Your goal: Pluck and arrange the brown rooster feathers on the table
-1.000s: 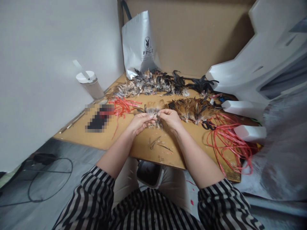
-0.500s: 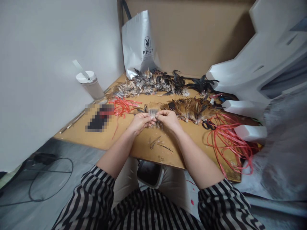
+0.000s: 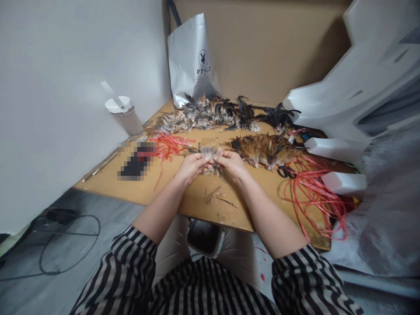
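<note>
Pale, fluffy feathers (image 3: pixel 209 152) stand up between my two hands over the middle of the table. My left hand (image 3: pixel 196 167) pinches them from the left. From the right, my right hand (image 3: pixel 229 164) closes on the same small bunch, its fingertips almost meeting the left ones. More feather tufts show just below and behind my fingers. To the right of my right hand lies a row of brown and black feathers (image 3: pixel 267 148). A few loose dark feathers (image 3: pixel 212 194) are scattered on the table (image 3: pixel 192 201) in front of me.
Grey and black feathers (image 3: pixel 210 113) line the back of the table, before a silver bag (image 3: pixel 188 57). At left are a lidded cup (image 3: pixel 126 116), red strips (image 3: pixel 169 144) and a blurred-out dark object (image 3: pixel 134 164). Black-handled scissors (image 3: pixel 286 171) and red strands (image 3: pixel 315 197) lie at right.
My right hand's fingers have shifted slightly against the bunch, and the pale feathers are fanned wider above my fingertips. The rest of the table looks the same.
</note>
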Demonstrator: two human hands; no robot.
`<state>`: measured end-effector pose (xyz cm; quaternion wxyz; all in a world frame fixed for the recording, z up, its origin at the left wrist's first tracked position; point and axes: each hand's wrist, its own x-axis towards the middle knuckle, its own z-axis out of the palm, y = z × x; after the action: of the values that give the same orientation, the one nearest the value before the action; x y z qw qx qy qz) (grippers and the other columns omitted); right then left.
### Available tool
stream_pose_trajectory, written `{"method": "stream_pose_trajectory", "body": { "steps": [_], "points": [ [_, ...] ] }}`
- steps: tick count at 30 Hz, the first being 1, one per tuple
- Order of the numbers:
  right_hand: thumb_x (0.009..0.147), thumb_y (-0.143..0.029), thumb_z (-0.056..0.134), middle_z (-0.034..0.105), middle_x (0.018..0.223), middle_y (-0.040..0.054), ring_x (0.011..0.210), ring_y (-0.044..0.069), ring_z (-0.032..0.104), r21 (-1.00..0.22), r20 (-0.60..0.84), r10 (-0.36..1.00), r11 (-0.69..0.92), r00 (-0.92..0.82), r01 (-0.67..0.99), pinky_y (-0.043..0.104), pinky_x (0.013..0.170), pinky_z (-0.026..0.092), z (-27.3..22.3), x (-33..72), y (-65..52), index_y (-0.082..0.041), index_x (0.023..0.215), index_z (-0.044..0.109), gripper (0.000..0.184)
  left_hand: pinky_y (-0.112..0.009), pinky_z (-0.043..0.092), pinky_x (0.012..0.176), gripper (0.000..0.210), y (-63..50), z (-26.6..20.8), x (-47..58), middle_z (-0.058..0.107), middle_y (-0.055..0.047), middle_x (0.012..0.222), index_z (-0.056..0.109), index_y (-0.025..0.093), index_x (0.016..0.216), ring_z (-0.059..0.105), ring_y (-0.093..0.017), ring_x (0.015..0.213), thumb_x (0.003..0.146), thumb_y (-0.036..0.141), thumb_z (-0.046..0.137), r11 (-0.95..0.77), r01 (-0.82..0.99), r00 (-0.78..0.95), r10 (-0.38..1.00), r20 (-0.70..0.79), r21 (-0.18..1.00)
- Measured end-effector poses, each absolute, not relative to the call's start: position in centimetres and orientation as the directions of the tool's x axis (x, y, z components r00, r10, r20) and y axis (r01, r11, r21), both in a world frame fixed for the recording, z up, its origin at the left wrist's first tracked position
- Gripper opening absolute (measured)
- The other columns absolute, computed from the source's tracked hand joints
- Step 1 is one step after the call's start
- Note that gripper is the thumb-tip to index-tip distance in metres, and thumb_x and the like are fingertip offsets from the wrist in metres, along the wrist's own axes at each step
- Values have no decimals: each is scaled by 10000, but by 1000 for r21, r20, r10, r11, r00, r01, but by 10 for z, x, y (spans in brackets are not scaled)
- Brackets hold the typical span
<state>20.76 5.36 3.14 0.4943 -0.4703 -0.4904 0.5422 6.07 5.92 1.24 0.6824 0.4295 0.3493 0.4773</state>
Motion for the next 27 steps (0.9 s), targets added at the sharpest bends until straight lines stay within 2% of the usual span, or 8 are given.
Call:
{"method": "stream_pose_trajectory", "body": {
  "steps": [10,17,27],
  "points": [
    [515,-300,715,555,516,-28,442,62,435,-996,15,998,10,-53,-91,206,467,348,28,208,56,-153,603,584,216,-153,408,469,204,59,12,61,628,-48,643,635,85,713,536,-50,496,621,253,706,173,-349,304,951,-64,921],
    [506,-330,725,512,492,-41,434,55,410,-990,12,999,7,-35,-144,203,459,334,34,208,54,-154,585,558,256,-145,403,468,192,58,13,62,621,-46,626,637,79,701,533,-49,496,619,238,706,185,-336,306,949,-79,924],
    [503,-317,736,524,507,-45,447,53,428,-988,30,998,20,-58,-155,200,476,351,29,208,55,-153,591,564,254,-133,407,481,200,58,11,61,629,-44,655,651,77,736,540,-41,516,621,232,708,234,-340,364,926,-102,911]
  ]
}}
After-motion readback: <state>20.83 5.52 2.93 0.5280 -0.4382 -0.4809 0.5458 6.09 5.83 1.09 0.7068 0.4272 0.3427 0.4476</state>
